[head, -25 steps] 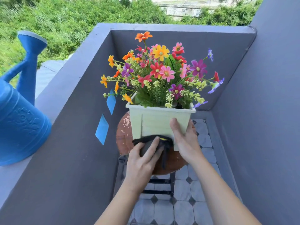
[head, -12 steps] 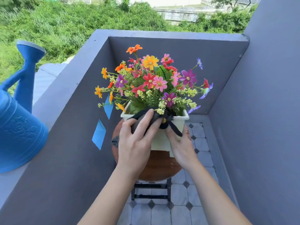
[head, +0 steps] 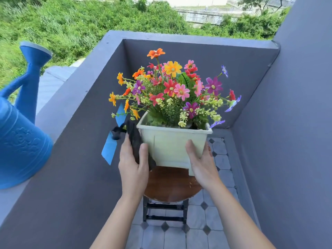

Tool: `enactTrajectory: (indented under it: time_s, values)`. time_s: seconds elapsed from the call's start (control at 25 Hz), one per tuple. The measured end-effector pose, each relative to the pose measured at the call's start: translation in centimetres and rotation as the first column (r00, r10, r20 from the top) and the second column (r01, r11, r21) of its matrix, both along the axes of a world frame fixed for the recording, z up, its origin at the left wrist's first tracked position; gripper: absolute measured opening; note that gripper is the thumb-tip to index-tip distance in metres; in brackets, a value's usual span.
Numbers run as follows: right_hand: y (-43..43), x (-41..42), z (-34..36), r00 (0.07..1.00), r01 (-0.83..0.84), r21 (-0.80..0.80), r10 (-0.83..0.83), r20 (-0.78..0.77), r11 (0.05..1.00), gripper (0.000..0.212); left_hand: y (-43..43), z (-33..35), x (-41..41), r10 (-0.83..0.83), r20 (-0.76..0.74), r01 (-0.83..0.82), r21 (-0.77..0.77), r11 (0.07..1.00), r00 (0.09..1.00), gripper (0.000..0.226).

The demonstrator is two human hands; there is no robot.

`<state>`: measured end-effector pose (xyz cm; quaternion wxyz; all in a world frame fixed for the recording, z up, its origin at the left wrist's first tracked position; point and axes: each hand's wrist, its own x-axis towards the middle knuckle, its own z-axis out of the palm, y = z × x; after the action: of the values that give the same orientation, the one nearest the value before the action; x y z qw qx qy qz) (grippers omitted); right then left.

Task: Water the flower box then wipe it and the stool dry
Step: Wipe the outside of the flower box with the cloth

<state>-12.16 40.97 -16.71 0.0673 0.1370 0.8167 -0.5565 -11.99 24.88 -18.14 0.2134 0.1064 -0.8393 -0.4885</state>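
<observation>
Two hands work the pale green plastic flower box (head: 172,146), which sits on the round brown wooden stool (head: 172,184) in the corner of the grey balcony wall (head: 75,159). Far left, the big blue plastic watering can (head: 19,146) rests on the wall's ledge, well apart from the job; watering looks finished, and wiping is the step in hand. Next, the left hand (head: 133,166) presses the dark cloth (head: 134,141) flat against the box's left side, fingers extended along it and thumb on the front corner, with a loose tail of cloth hanging free near the blue tape strips (head: 109,150). Good practice now is long strokes from rim to base, keeping the palm flat so the cloth does not bunch, and tucking in that tail so it cannot snag the colourful flowers (head: 172,90) overhanging the rim. On the right, the right hand (head: 202,162) cups the box's front right corner, fingers spread, bracing it. It should push back evenly, since the box stands near the stool's far edge and could slide or tip.
</observation>
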Motion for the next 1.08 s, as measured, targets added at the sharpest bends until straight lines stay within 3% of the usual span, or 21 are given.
enactTrajectory:
  time_s: [0.08, 0.2, 0.28, 0.44, 0.56, 0.68, 0.72, 0.92, 1.08]
  values:
    - [0.1, 0.3, -0.5, 1.000, -0.020, -0.044, 0.021, 0.010, 0.999, 0.096, -0.4, -0.4, 0.2, -0.111, 0.099, 0.082, 0.260, 0.962, 0.989, 0.035]
    - [-0.3, 0.4, -1.1, 0.999, 0.017, -0.169, -0.009, 0.047, 0.986, 0.120, -1.2, -0.5, 0.0, -0.121, 0.058, 0.096, 0.325, 0.941, 0.991, 0.021]
    - [-0.8, 0.2, -1.0, 0.989, 0.145, -0.280, -0.138, 0.042, 0.949, 0.109, -0.8, -0.4, 0.4, -0.105, 0.036, 0.087, 0.343, 0.935, 0.994, 0.021]
    - [-1.4, 0.1, 0.1, 0.923, 0.360, -0.445, -0.382, 0.044, 0.820, 0.098, 0.7, 0.2, 1.7, -0.067, -0.044, 0.077, 0.282, 0.956, 0.997, 0.011]
    - [-1.6, 0.0, 0.4, 0.849, 0.492, -0.478, -0.523, 0.077, 0.728, 0.080, 1.7, 0.3, 2.4, -0.086, -0.126, 0.104, 0.143, 0.984, 0.988, 0.019]
    - [-2.0, -0.4, 0.8, 0.778, 0.602, -0.447, -0.611, 0.143, 0.662, 0.117, 2.8, 0.6, 3.0, -0.121, -0.158, 0.132, 0.064, 0.989, 0.980, 0.040]
    - [-1.8, -0.6, 0.8, 0.771, 0.614, -0.441, -0.617, 0.158, 0.654, 0.121, 3.1, 0.7, 3.1, -0.132, -0.163, 0.140, 0.040, 0.989, 0.978, 0.045]
    - [0.3, -1.8, 0.9, 0.800, 0.595, -0.422, -0.557, 0.223, 0.684, 0.088, 4.3, 0.8, 4.0, -0.191, -0.145, 0.197, 0.034, 0.980, 0.971, 0.064]
    - [1.7, -2.3, 1.2, 0.859, 0.512, -0.496, -0.409, 0.308, 0.701, 0.074, 4.1, 1.5, 2.1, -0.165, -0.051, 0.168, 0.083, 0.982, 0.985, 0.039]
